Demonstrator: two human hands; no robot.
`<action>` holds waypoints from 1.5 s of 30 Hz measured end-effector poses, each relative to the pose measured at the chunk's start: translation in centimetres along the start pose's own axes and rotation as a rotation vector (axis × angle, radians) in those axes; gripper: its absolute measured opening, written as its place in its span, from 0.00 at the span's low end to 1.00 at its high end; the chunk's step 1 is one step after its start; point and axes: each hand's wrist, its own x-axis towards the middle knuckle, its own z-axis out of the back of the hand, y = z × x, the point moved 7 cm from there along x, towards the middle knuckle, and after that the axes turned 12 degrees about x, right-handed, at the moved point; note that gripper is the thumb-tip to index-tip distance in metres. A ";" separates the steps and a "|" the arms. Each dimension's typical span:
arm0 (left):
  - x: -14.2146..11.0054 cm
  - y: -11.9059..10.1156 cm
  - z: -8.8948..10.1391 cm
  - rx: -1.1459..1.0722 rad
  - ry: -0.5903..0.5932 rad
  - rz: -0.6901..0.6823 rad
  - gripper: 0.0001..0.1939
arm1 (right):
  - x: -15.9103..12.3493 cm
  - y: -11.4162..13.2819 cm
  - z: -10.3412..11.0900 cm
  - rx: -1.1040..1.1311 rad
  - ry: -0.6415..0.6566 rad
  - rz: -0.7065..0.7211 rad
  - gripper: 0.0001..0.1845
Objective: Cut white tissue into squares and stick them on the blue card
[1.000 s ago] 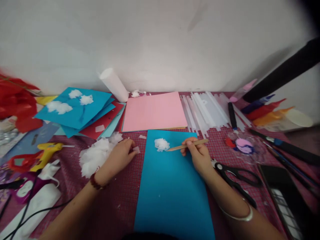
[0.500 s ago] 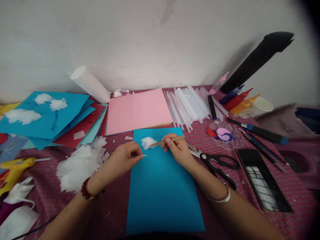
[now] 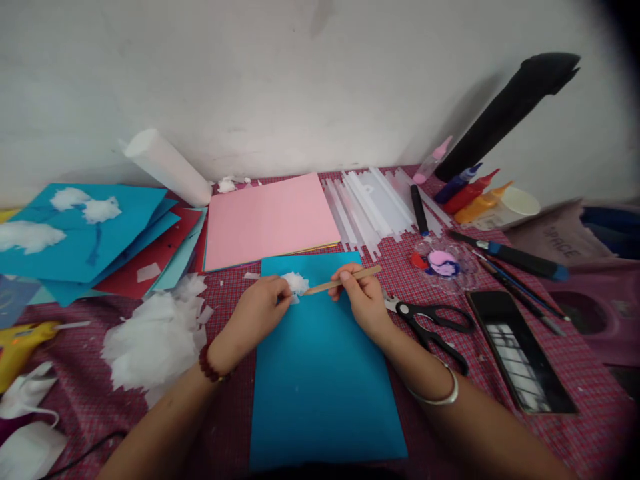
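A blue sheet of paper (image 3: 327,373) lies in front of me, with a clump of white tissue paper (image 3: 296,283) near its top edge. My left hand (image 3: 267,303) is closed in a pinch at the left side of the clump. A small piece of white paper (image 3: 295,300) shows at its fingertips. Between the thumb and fingers of my right hand (image 3: 357,293) is a flat wooden craft stick (image 3: 323,288). The stick's pointed tip lies at the clump's lower right edge.
Left: a pile of white paper pieces (image 3: 155,340), a yellow glue gun (image 3: 23,347) and blue sheets with white clumps (image 3: 120,207). Behind lies a pink sheet (image 3: 270,220). Right: scissors (image 3: 425,320), a phone (image 3: 520,353), a paint palette (image 3: 467,270) and paint bottles (image 3: 470,193).
My left hand has moved right and slightly up, bringing the small white piece to the clump. The craft stick stays in my right hand, its tip still beside the clump. The view has shifted slightly.
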 end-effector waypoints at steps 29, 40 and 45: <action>-0.8 0.4 1.9 0.493 -0.002 0.112 0.08 | -2.7 2.6 -3.2 -0.520 0.343 0.390 0.09; -9.6 1.6 0.3 0.483 -0.044 0.104 0.08 | -0.3 -3.0 0.7 0.068 0.022 -0.165 0.11; -10.1 8.6 5.2 0.547 -0.181 0.330 0.09 | -0.4 -3.1 0.6 0.041 0.046 -0.173 0.12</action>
